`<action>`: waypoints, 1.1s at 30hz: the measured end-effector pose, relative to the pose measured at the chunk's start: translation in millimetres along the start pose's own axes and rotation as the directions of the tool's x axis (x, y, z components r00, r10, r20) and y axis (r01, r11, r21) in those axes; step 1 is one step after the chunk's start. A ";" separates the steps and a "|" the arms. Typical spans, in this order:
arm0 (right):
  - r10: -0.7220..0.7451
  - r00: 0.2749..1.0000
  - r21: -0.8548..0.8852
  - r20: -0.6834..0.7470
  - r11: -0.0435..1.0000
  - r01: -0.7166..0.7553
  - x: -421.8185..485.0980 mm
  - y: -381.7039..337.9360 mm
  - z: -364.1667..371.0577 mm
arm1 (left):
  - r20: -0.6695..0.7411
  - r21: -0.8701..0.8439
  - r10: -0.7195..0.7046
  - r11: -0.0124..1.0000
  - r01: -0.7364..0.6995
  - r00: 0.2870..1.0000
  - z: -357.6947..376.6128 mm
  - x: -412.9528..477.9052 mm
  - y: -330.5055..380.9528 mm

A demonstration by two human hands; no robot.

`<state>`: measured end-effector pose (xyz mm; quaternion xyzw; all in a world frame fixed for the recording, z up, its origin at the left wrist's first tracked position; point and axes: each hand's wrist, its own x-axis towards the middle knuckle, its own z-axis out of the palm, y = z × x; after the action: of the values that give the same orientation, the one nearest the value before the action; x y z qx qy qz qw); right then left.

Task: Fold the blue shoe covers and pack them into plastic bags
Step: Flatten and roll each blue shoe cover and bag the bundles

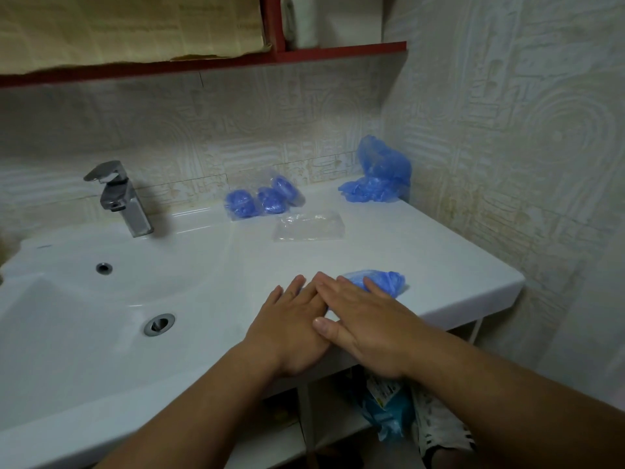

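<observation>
A blue shoe cover (389, 280) lies flat on the white counter (439, 252) near its front edge. My right hand (365, 319) presses on it with straight fingers, covering most of it. My left hand (291, 319) lies flat beside it, its fingers partly under my right hand. A loose pile of blue shoe covers (378, 174) sits in the back right corner against the wall. Three clear bags with folded blue covers (262, 198) rest at the back of the counter. A stack of empty clear plastic bags (309, 226) lies in front of them.
A white sink basin (84, 299) with a drain (159, 323) fills the left side, a chrome tap (118, 198) behind it. A red shelf (236, 59) hangs overhead. Tiled walls close the back and right. Under the counter lies a blue packet (385, 411).
</observation>
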<state>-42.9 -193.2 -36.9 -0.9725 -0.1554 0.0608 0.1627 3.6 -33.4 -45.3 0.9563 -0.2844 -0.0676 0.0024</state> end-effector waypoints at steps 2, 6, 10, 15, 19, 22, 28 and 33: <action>0.060 0.998 -0.026 -0.022 0.998 -0.061 -1.0 6.8 -1.1 | -0.011 -0.008 -0.021 1.000 0.021 1.000 0.0 -0.2 0.0; 0.159 0.986 -0.169 -0.046 0.972 -0.165 -4.5 24.4 -3.3 | -0.028 -0.044 -0.069 0.997 0.068 0.997 -0.3 -2.1 -1.8; 0.240 0.969 -0.182 -0.055 0.952 -0.246 -8.9 40.0 -10.0 | -0.039 -0.065 -0.115 0.992 0.112 0.993 1.3 -6.3 -7.8; 0.231 0.973 -0.172 -0.026 0.957 -0.232 -10.4 43.6 -12.2 | -0.051 -0.122 -0.259 0.960 0.252 0.964 4.2 -11.4 -12.4; 0.209 0.978 -0.166 -0.008 0.964 -0.208 -13.8 43.1 -15.4 | -0.213 -0.153 -0.353 0.933 0.326 0.911 7.7 -14.1 -8.6; 0.190 0.981 -0.155 0.027 0.971 -0.183 -20.2 37.9 -18.3 | -0.462 -0.140 -0.063 0.990 -0.003 0.884 8.8 -20.9 -3.7; 0.122 0.985 -0.051 -0.121 0.990 -0.129 -31.3 29.6 -25.1 | -0.477 -0.115 0.130 0.971 -0.209 0.869 -0.8 -22.1 7.8; -0.026 0.921 -0.029 -0.389 0.999 0.016 -25.0 32.1 -29.3 | -0.464 -0.116 0.115 0.975 -0.189 0.878 -6.3 -14.3 4.9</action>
<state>-52.5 -238.8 -18.5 -0.9654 -0.1310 -0.1374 0.1787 -10.1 -30.0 -37.0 0.9170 -0.3439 0.1359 0.1497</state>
